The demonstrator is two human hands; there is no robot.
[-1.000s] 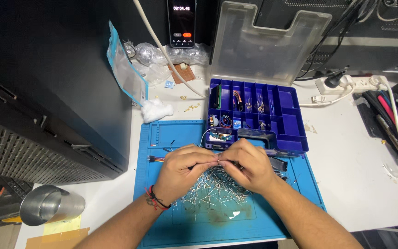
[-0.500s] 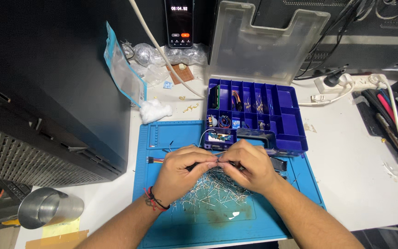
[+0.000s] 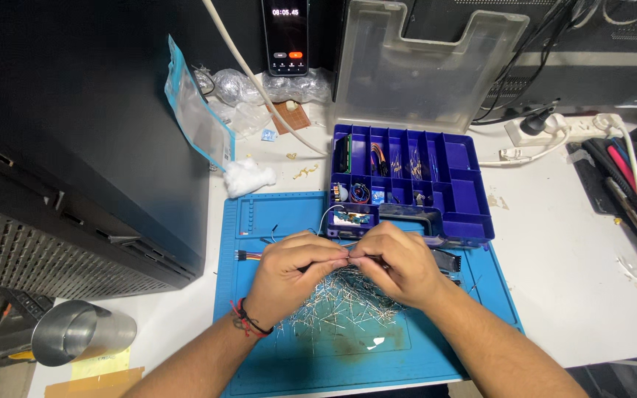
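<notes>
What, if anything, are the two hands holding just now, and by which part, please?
The left hand and right hand pinch something small and thin between their fingertips above the pile of metal pins; what it is and where it is gripped cannot be told.

Bright, even overhead light falls on the white table (image 3: pixel 576 295), with soft shadows close beneath things; the far left stays dark, edges bow slightly, and focus is sharp throughout

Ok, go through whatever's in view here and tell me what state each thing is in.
Organizer box: lid open, upright.
Phone: screen lit, propped upright.
Power strip: plug inserted.
Metal pins: loose pile on blue mat.
Left hand: pinching something small.
Right hand: pinching, fingertips meeting the left's.
</notes>
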